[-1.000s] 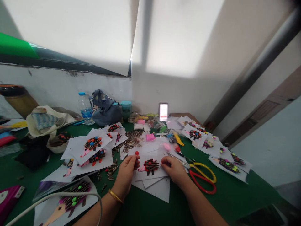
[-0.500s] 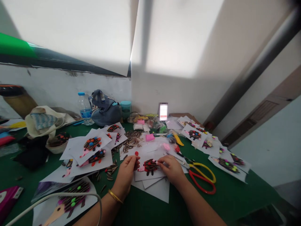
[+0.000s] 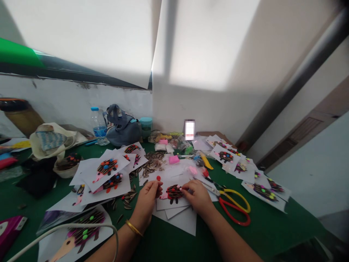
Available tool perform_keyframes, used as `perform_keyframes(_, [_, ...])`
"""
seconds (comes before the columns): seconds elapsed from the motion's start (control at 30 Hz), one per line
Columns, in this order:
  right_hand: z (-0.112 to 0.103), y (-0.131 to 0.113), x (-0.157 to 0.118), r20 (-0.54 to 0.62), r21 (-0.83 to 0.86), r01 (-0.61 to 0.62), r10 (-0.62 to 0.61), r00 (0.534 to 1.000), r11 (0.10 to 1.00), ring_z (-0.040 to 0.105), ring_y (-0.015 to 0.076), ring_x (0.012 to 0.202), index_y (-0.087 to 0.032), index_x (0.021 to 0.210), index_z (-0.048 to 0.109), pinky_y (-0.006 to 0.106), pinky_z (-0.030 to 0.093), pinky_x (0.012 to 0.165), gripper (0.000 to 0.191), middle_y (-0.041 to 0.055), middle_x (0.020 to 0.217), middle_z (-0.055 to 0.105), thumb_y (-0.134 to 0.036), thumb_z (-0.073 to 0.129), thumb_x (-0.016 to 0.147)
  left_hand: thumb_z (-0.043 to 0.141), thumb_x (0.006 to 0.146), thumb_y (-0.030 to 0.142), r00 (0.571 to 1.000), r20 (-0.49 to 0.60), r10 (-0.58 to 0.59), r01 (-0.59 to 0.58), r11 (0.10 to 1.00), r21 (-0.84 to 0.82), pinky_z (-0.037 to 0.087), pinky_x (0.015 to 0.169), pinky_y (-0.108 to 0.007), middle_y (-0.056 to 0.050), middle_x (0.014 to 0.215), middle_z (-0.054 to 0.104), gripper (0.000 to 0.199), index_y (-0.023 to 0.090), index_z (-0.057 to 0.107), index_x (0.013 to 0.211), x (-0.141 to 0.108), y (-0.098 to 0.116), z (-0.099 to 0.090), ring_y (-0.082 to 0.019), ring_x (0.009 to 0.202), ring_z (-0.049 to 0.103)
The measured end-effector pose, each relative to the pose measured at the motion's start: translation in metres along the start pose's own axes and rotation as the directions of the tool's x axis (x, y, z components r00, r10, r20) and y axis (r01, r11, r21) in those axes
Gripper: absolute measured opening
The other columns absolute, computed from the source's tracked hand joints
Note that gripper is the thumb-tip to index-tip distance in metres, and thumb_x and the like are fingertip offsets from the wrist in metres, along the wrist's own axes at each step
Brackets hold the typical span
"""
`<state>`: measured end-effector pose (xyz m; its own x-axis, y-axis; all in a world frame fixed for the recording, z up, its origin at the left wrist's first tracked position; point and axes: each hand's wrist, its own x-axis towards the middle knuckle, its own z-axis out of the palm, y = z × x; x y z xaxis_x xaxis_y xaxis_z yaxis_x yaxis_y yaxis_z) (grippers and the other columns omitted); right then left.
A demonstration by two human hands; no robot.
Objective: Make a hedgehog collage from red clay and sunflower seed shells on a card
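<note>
A paper card with a hedgehog picture (image 3: pixel 174 193) lies on a stack of sheets before me. The hedgehog has a pink face, dark sunflower-seed spines and small red and pink clay balls. My left hand (image 3: pixel 147 200) is closed at the card's left edge. A red clay ball (image 3: pixel 158 178) shows right above its fingertips; whether they grip it I cannot tell. From the right, my right hand (image 3: pixel 199 196) has thumb and finger pinched at the hedgehog's back, on a small pink clay ball (image 3: pixel 180 187).
Scissors (image 3: pixel 234 205) with yellow and red handles lie beside my right hand. Loose sunflower seeds (image 3: pixel 152 165) and pink clay (image 3: pixel 173 159) are behind the card. Hedgehog cards (image 3: pixel 105 167) lie left, others (image 3: pixel 226 156) right. A water bottle (image 3: pixel 98 127) stands at the back; a cable (image 3: pixel 68 225) crosses lower left.
My right fingertips have shifted very slightly at the hedgehog's back. My left hand and the card look the same.
</note>
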<state>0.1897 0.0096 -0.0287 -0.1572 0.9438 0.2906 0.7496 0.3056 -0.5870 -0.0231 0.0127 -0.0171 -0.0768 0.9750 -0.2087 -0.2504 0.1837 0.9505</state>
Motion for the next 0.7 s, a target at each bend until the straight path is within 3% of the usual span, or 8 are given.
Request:
perform_keyframes(0.3, [-0.003,-0.003,-0.001,-0.019,0.056,0.027,-0.026,0.999,0.998,0.06,0.0207,0.086,-0.023,0.088,0.074,0.033,0.04,0.08,0.009,0.0027,0.085,0.071,-0.026,0.066,0.086,0.07,0.069,0.054,0.999,-0.005,0.041,-0.041,0.999,0.015,0.047,0.064,-0.025,-0.003,0.072,0.064,0.043,0.013,0.071,0.085,-0.001,0.002,-0.001,-0.015,0.07,0.059])
perform_keyframes(0.43, [-0.001,-0.005,0.0,-0.003,0.046,0.017,-0.017,1.0,0.999,0.06,0.0207,0.086,-0.024,0.089,0.075,0.033,0.041,0.08,0.01,0.0029,0.086,0.071,-0.02,0.067,0.084,0.066,0.074,0.053,0.989,-0.024,0.147,-0.146,0.988,0.047,0.048,0.065,-0.025,-0.003,0.073,0.064,0.042,0.014,0.071,0.087,0.003,0.006,-0.005,-0.014,0.069,0.059])
perform_keyframes(0.6, [0.0,-0.006,0.0,0.004,0.022,0.002,-0.002,1.0,1.0,0.06,0.0211,0.087,-0.025,0.09,0.076,0.033,0.042,0.079,0.011,0.0036,0.086,0.07,-0.021,0.068,0.084,0.056,0.083,0.051,0.934,-0.094,0.345,-0.319,0.922,0.222,0.05,0.071,-0.031,-0.005,0.078,0.067,0.038,0.016,0.069,0.091,0.02,0.01,-0.019,-0.019,0.075,0.062])
perform_keyframes(0.7, [-0.001,-0.005,-0.001,-0.008,0.036,0.012,-0.012,1.0,0.999,0.06,0.021,0.087,-0.026,0.092,0.076,0.033,0.042,0.08,0.013,0.0035,0.087,0.069,-0.023,0.066,0.085,0.049,0.089,0.042,0.869,0.013,0.495,-0.437,0.754,0.49,0.05,0.084,-0.038,-0.009,0.094,0.07,0.032,0.017,0.068,0.099,0.027,0.012,-0.025,-0.023,0.09,0.064])
